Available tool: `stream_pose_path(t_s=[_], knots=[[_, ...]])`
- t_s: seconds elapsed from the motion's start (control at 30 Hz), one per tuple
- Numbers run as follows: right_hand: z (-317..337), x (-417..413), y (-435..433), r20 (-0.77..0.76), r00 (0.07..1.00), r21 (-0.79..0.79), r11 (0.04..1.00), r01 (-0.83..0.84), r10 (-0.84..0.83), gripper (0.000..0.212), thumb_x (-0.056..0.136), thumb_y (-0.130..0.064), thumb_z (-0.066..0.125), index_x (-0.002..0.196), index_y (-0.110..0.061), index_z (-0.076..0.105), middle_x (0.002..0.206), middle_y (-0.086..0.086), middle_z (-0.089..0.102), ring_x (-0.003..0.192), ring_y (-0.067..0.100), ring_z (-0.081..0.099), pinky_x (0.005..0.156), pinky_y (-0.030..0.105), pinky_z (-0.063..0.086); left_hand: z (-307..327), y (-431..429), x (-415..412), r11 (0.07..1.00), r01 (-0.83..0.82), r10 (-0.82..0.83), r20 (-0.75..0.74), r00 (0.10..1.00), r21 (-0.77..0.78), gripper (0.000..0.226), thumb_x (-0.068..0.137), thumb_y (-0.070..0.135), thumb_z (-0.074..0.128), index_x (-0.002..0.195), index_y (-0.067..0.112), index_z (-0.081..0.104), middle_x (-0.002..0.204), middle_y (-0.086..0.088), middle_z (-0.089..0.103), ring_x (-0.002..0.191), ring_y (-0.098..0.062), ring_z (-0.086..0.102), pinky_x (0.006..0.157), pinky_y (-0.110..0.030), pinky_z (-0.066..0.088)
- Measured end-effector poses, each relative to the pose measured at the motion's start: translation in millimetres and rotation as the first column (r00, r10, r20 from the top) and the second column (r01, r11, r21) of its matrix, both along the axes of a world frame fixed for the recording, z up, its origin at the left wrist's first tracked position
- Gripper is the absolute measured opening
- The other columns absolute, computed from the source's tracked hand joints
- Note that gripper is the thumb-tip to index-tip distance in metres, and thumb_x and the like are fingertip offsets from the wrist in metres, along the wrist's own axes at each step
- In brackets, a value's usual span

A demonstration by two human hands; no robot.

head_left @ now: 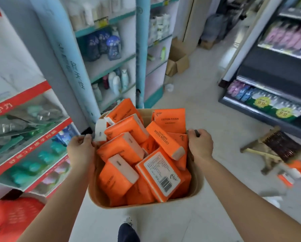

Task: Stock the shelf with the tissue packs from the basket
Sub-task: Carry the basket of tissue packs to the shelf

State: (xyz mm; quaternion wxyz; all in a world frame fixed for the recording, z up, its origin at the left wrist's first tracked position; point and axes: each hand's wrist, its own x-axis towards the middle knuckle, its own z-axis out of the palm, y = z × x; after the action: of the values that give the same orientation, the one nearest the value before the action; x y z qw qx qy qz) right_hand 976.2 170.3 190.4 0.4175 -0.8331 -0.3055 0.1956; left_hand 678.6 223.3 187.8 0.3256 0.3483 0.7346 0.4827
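A tan basket (101,198) hangs in front of me above the floor, held from both sides. Several orange tissue packs (127,126) lie piled in it, some lettered COTTON TISSUE, one turned with its barcode label (161,175) upward. My left hand (81,149) grips the basket's left rim. On the right rim my right hand (200,144) is closed around a dark handle. A shelf (29,133) with red price strips stands to my left, holding green and clear packs.
Blue-edged shelves with bottles (111,46) stand ahead on the left. A dark shelf unit (268,95) lines the right side. On the floor are a cardboard box (177,62), a wooden stool (275,147), loose orange packs (292,172) and a red basket (8,219). My shoe (128,231) shows below.
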Motion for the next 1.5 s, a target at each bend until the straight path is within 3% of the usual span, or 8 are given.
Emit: stream_pose_path(t_s=[0.13,0.27,0.47,0.63,0.73,0.83,1.07,1.5], knots=[[-1,70,10,0.0,0.992,-0.019,0.992,0.128,-0.128,0.03,0.094,-0.034,0.051,0.074,-0.012,0.051,0.073,0.004,0.056,0.071,0.023,0.053,0.057,0.031,0.032,1,49,74,0.986,0.167,-0.167,0.022,0.986,-0.003,0.02,0.089,0.014,0.051,0.085,-0.003,0.063,0.074,-0.017,0.06,0.06,-0.02,0.049,0.049,-0.01,0.036],[0,132,23,-0.002,0.962,-0.04,0.962,0.272,-0.272,0.031,0.093,-0.036,0.051,0.082,-0.008,0.058,0.079,0.007,0.061,0.076,0.025,0.056,0.066,0.031,0.038,5,100,151,0.954,0.3,-0.3,0.079,0.951,0.016,0.02,0.076,0.018,0.049,0.071,0.002,0.06,0.068,-0.016,0.059,0.063,-0.024,0.049,0.062,-0.034,0.041],[3,223,38,0.014,0.904,-0.047,0.902,0.428,-0.428,0.029,0.094,-0.033,0.051,0.087,-0.006,0.061,0.083,0.009,0.062,0.081,0.028,0.056,0.067,0.03,0.036,22,160,270,0.887,0.461,-0.462,0.075,0.884,0.037,0.015,0.083,0.009,0.05,0.078,-0.001,0.06,0.064,-0.009,0.056,0.057,-0.019,0.048,0.057,-0.024,0.043],[3,305,59,0.021,0.867,-0.069,0.864,0.498,-0.498,0.032,0.094,-0.036,0.048,0.095,-0.008,0.063,0.088,0.009,0.065,0.085,0.027,0.06,0.072,0.031,0.042,29,202,371,0.824,0.565,-0.566,0.039,0.824,0.031,0.018,0.083,0.009,0.047,0.07,0.008,0.059,0.06,-0.002,0.056,0.058,-0.017,0.05,0.064,-0.03,0.04],[-2,361,75,0.028,0.861,-0.091,0.856,0.509,-0.508,0.031,0.093,-0.037,0.048,0.093,-0.009,0.062,0.085,0.008,0.063,0.085,0.029,0.061,0.071,0.033,0.044,21,225,433,0.805,0.593,-0.593,0.053,0.803,0.03,0.023,0.083,0.006,0.047,0.062,0.011,0.056,0.057,-0.003,0.055,0.051,-0.012,0.05,0.061,-0.028,0.045],[-4,422,95,0.006,0.864,-0.078,0.861,0.503,-0.504,0.029,0.093,-0.037,0.048,0.09,-0.011,0.06,0.077,0.003,0.059,0.083,0.029,0.062,0.072,0.037,0.048,14,249,494,0.802,0.597,-0.597,0.057,0.8,0.009,0.013,0.084,0.011,0.048,0.077,0.006,0.057,0.068,-0.007,0.056,0.063,-0.022,0.047,0.07,-0.042,0.045],[-2,550,147,0.02,0.853,-0.113,0.847,0.52,-0.522,0.025,0.095,-0.03,0.049,0.088,-0.008,0.058,0.079,0.004,0.057,0.078,0.025,0.052,0.068,0.029,0.035,2,306,628,0.774,0.633,-0.633,-0.022,0.774,0.003,0.019,0.083,0.018,0.046,0.068,0.009,0.055,0.067,-0.012,0.056,0.063,-0.025,0.048,0.068,-0.038,0.043],[-20,782,275,-0.057,0.831,-0.144,0.828,0.542,-0.554,0.021,0.095,-0.034,0.049,0.088,-0.015,0.057,0.078,0.001,0.06,0.076,0.02,0.058,0.065,0.031,0.046,-15,440,866,0.732,0.677,-0.68,-0.146,0.718,-0.078,0.021,0.092,0.013,0.045,0.082,-0.001,0.058,0.063,-0.005,0.052,0.058,-0.013,0.047,0.053,-0.022,0.034]])
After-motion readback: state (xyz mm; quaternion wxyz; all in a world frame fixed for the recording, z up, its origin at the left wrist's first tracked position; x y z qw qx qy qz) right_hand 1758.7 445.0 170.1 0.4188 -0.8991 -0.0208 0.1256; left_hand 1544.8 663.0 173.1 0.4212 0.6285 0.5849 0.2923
